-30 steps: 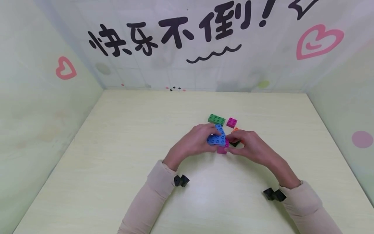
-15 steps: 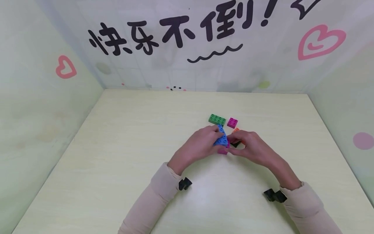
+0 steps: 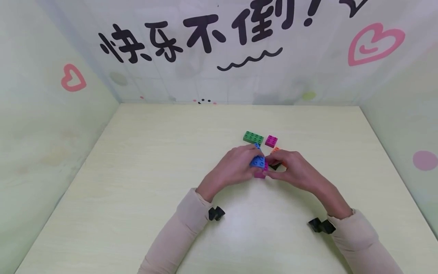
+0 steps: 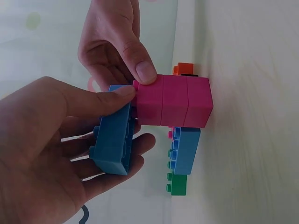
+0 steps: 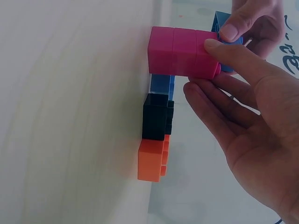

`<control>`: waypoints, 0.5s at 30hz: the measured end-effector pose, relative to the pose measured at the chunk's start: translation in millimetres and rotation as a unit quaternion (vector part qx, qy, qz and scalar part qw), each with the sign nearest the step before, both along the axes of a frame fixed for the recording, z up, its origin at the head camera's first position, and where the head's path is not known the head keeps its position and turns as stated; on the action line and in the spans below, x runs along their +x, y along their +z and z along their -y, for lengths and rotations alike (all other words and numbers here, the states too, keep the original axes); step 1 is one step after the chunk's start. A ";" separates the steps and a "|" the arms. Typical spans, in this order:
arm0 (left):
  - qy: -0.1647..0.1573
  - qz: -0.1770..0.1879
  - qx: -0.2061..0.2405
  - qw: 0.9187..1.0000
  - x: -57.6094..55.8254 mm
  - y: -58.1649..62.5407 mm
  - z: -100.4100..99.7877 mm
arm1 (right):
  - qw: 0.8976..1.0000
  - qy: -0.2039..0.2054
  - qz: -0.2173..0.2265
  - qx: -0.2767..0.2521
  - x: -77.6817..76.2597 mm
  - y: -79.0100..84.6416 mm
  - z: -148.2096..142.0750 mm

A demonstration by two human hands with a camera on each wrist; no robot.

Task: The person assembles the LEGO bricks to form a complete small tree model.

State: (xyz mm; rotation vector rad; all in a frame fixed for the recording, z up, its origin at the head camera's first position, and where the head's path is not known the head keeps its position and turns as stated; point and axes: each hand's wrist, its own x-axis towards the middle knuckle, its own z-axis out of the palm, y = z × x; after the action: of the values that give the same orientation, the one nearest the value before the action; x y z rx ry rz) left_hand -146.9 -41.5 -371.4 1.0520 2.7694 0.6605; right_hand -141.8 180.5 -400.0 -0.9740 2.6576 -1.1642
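Note:
Three pink toy building bricks form an upright stack (image 4: 175,100) on the table. My right hand (image 3: 295,169) pinches the top of this stack between thumb and fingers. Above it, my left hand (image 3: 232,167) holds a blue brick (image 4: 112,133) by thumb and fingers. That brick tilts against the stack in the left wrist view, one end at the studs of the top pink brick; whether it is pressed on, I cannot tell. Part of the blue brick is hidden by my left fingers in the head view.
Behind the stack lie another blue brick (image 4: 187,150), a green brick (image 3: 253,137) and a small pink brick (image 3: 271,141). A black brick (image 5: 155,116) and an orange brick (image 5: 150,160) sit near my right hand. Printed walls border the table (image 3: 154,160).
My left hand has shifted slightly right with the blue brick, bringing it more over the pink stack. The right hand stays almost where it was.

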 end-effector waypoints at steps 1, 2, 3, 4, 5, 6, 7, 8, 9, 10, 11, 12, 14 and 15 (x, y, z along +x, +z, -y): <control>0.003 -0.001 -0.001 1.000 0.0 0.1 0.1 | 1.000 0.000 0.001 0.002 -0.1 0.1 0.1; 0.006 -0.002 -0.002 1.000 0.0 0.5 0.2 | 1.000 -0.001 0.001 0.003 -0.2 0.2 0.1; 0.008 -0.003 -0.002 1.000 0.0 0.7 0.4 | 1.000 -0.002 0.002 0.005 -0.3 0.4 0.2; 0.008 -0.003 -0.003 1.000 -0.2 0.6 0.6 | 1.000 -0.003 0.003 0.008 -0.3 0.6 0.3; 0.009 -0.004 -0.004 1.000 -0.3 0.6 0.9 | 1.000 -0.004 0.004 0.009 -0.4 0.5 0.4; 0.008 -0.004 -0.003 1.000 -0.5 0.7 1.1 | 1.000 -0.005 0.006 0.010 -0.3 0.7 0.4; 0.007 -0.004 -0.003 1.000 -0.7 0.6 1.3 | 1.000 -0.006 0.006 0.011 -0.4 0.8 0.5; 0.006 -0.003 -0.001 1.000 -0.9 0.3 1.5 | 1.000 -0.006 0.007 0.012 -0.4 0.8 0.6; 0.004 -0.003 0.000 1.000 -1.1 0.0 1.5 | 1.000 -0.007 0.008 0.011 -0.5 0.8 0.7; 0.004 -0.001 0.000 1.000 -1.4 -0.2 1.6 | 1.000 -0.007 0.009 0.011 -0.5 0.8 0.8; 0.004 -0.002 0.001 1.000 -1.5 -0.4 1.6 | 1.000 -0.007 0.010 0.010 -0.5 1.0 0.8; 0.004 -0.002 0.001 1.000 -1.7 -0.7 1.5 | 1.000 -0.008 0.009 0.011 -0.5 1.0 0.8; 0.005 -0.002 -0.001 1.000 -2.0 -1.4 1.0 | 1.000 -0.008 0.011 0.010 -0.5 1.0 0.8; 0.006 -0.002 -0.002 1.000 -1.9 -1.8 0.7 | 1.000 -0.009 0.012 0.010 -0.4 1.0 0.7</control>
State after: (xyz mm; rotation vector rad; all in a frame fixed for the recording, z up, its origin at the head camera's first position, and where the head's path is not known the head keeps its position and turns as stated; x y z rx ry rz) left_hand -148.7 -42.2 -373.1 1.0371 2.7825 0.6540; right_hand -142.2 179.9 -399.0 -0.9305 2.6596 -1.1434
